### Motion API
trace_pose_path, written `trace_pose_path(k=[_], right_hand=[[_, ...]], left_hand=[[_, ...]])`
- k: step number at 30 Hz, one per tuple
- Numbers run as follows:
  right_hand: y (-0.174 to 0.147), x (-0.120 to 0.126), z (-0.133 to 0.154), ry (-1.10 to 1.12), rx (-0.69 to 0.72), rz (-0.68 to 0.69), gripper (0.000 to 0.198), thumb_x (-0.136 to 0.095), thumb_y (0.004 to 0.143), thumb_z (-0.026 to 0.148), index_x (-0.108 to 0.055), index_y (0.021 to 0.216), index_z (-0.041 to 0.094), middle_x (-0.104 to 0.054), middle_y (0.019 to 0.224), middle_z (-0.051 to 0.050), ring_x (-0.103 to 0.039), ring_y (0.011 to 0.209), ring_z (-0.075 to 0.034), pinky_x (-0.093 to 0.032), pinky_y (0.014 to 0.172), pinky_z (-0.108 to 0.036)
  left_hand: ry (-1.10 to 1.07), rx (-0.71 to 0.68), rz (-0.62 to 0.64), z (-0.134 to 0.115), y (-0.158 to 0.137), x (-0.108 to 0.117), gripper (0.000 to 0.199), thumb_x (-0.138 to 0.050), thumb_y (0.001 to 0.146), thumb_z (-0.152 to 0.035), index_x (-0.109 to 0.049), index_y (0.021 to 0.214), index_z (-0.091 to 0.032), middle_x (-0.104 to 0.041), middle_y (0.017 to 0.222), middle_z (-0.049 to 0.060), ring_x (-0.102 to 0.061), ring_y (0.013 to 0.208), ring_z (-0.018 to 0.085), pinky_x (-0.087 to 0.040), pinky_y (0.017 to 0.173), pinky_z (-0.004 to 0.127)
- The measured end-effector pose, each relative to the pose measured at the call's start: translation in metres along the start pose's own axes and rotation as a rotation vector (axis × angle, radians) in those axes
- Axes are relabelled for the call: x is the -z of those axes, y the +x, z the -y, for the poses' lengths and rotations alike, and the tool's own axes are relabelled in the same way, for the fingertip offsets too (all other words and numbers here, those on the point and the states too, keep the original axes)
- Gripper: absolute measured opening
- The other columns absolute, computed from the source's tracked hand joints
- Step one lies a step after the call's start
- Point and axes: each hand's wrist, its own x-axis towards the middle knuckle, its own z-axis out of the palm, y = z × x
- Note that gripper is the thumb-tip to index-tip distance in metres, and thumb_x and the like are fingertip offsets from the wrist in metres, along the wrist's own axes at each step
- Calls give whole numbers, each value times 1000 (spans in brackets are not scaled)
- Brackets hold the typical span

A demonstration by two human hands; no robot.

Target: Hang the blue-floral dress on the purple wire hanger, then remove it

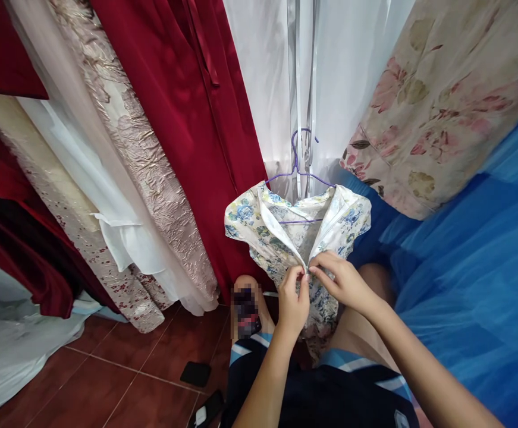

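A white dress (281, 249) with blue and yellow flowers hangs on a purple hanger (295, 154) in front of my lap. Its neckline lies open in a V, showing the hanger's lower bar inside. At the bottom of that V, my left hand (293, 300) pinches one edge of the opening between thumb and fingers. My right hand (341, 276) is closed on the opposite edge, its fingertips almost touching the left ones. Whether a zip or a button sits between the fingertips is too small to tell. Hands and forearms hide part of the lower dress.
Long red cloth (182, 107), white cloth (259, 77) and a pink floral garment (419, 119) hang ahead. Blue tulle (473, 267) fills the right side. More gowns hang at left above red floor tiles (138, 380). A dark flat object (195, 374) lies on the floor.
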Motion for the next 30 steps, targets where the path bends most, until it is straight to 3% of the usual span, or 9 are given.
trace_pose_path(k=[7,14,19,24,28,30], right_hand=[[49,15,-21,-91,65,-288,16,-50,99,30,-63,93,22,-64,90,-7,-58,88,-23,-43,81,-35],[119,48,-18,-247,26,-541,12,-56,95,29,-64,89,22,-62,85,-4,-56,76,-19,-38,67,-30],[132,58,-9,-233,-1,-678,13,-56,93,28,-63,85,21,-60,79,-3,-54,68,-17,-36,63,-30],[115,49,-2,47,-139,-693,14,-59,90,29,-60,79,20,-60,70,-1,-52,60,-14,-37,59,-28],[109,43,3,493,-361,-611,11,-62,80,24,-59,70,19,-54,60,1,-48,51,-12,-37,51,-25],[109,43,8,706,-433,-562,12,-62,77,23,-57,67,19,-50,56,3,-43,46,-9,-34,46,-24]], left_hand=[[88,-31,123,-13,-2,10,11,-45,98,-21,-55,94,-19,-58,88,5,-54,83,19,-40,78,28],[74,5,234,-23,-2,11,12,-44,99,-21,-56,95,-20,-57,84,3,-54,79,18,-39,73,27],[45,51,295,-16,-14,4,14,-45,98,-22,-58,94,-21,-59,85,3,-55,81,19,-41,74,28],[26,-24,205,-8,6,16,13,-51,96,-23,-63,94,-19,-62,92,5,-60,87,19,-46,80,29],[107,-269,11,-38,69,44,18,-52,98,-23,-66,109,-21,-65,105,8,-62,95,19,-49,84,31],[154,-422,10,-60,107,55,26,-49,99,-23,-65,119,-24,-63,123,9,-60,111,21,-50,90,33]])
